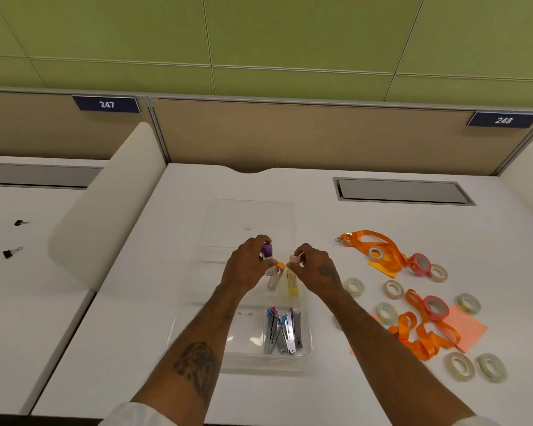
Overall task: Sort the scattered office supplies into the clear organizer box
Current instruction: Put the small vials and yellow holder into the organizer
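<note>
A clear organizer box lies on the white desk in front of me. Its near compartment holds several small staplers standing on end. Over the middle compartment, my left hand grips a purple-topped stapler. My right hand pinches a pale pink one. Between and below the hands lie an orange-topped silver stapler and a yellow one. Whether the held ones touch the box floor is hidden.
To the right of the box lie orange lanyards, several clear tape rolls, pink tape rolls and an orange sticky pad. Two black binder clips sit on the neighbouring desk at left. A grey cable hatch is at the back right.
</note>
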`<move>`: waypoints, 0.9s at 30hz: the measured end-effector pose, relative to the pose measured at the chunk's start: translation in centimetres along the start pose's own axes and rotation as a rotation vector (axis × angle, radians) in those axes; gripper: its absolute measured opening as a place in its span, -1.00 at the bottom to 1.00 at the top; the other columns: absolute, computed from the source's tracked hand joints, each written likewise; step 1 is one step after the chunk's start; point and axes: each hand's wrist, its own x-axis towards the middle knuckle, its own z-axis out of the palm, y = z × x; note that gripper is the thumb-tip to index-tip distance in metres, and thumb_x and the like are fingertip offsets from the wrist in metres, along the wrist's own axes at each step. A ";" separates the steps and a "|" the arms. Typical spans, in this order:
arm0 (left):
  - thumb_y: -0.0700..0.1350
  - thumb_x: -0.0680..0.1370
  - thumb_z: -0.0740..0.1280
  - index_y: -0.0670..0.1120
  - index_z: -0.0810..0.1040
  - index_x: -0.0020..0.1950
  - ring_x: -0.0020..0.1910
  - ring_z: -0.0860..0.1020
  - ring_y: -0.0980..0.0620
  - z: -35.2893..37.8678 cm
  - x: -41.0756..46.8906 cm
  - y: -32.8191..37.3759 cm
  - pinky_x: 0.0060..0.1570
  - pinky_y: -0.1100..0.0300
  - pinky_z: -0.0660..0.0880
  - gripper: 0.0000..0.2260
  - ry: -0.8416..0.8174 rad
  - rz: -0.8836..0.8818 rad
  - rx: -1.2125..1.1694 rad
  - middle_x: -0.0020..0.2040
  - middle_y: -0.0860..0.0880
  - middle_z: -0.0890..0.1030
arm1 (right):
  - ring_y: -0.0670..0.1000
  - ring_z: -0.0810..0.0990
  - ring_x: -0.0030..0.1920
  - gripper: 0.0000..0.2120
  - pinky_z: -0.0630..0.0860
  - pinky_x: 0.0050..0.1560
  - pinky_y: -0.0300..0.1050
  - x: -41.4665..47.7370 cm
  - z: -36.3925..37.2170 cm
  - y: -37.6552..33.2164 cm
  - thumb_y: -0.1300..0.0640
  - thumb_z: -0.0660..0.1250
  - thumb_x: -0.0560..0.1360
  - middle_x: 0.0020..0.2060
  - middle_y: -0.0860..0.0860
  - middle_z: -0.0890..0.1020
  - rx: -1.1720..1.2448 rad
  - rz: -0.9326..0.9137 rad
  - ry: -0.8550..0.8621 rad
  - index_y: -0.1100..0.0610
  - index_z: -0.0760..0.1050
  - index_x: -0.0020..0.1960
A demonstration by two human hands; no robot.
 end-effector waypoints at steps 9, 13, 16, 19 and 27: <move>0.01 0.45 0.48 -0.01 0.45 0.25 -0.03 0.57 -0.02 1.0 -0.6 -0.2 0.09 0.11 0.55 -0.58 -0.062 -0.026 0.016 0.13 -0.05 0.57 | 0.01 0.54 0.01 -0.68 0.47 0.00 -0.16 -0.2 0.9 0.7 -0.15 0.30 0.51 0.05 0.03 0.59 -0.105 -0.054 -0.069 0.04 0.47 0.14; 0.02 0.47 0.47 -0.01 0.46 0.27 0.01 0.56 0.00 1.3 -0.7 -0.2 0.12 0.10 0.54 -0.58 -0.081 -0.037 0.056 0.16 -0.04 0.56 | 0.06 0.51 0.16 -0.65 0.44 0.14 -0.11 0.1 0.1 1.4 -0.10 0.29 0.54 0.20 0.07 0.50 -0.120 -0.081 0.035 0.10 0.48 0.21; 0.02 0.47 0.46 -0.01 0.46 0.28 0.05 0.54 0.01 1.6 -1.0 -0.2 0.13 0.13 0.52 -0.58 -0.110 -0.044 0.082 0.18 -0.03 0.55 | 0.09 0.50 0.19 -0.64 0.48 0.15 -0.02 0.2 -0.7 2.1 -0.10 0.30 0.53 0.22 0.09 0.49 -0.108 -0.097 0.111 0.12 0.51 0.19; 0.04 0.45 0.47 -0.02 0.48 0.28 0.06 0.54 0.02 1.9 -1.2 -0.1 0.11 0.15 0.51 -0.56 -0.133 -0.049 0.087 0.17 -0.03 0.55 | 0.10 0.46 0.26 -0.62 0.43 0.21 -0.02 0.2 -1.4 2.8 -0.12 0.28 0.53 0.26 0.11 0.49 -0.138 -0.093 0.154 0.13 0.51 0.20; 0.16 0.51 0.36 0.02 0.38 0.43 0.30 0.46 -0.03 2.4 -1.3 0.2 0.27 0.09 0.40 -0.47 -0.168 -0.098 0.186 0.40 -0.02 0.43 | 0.11 0.36 0.36 -0.56 0.38 0.28 0.03 -0.5 -2.5 3.7 -0.17 0.25 0.53 0.36 0.11 0.41 -0.160 -0.053 0.183 0.10 0.47 0.26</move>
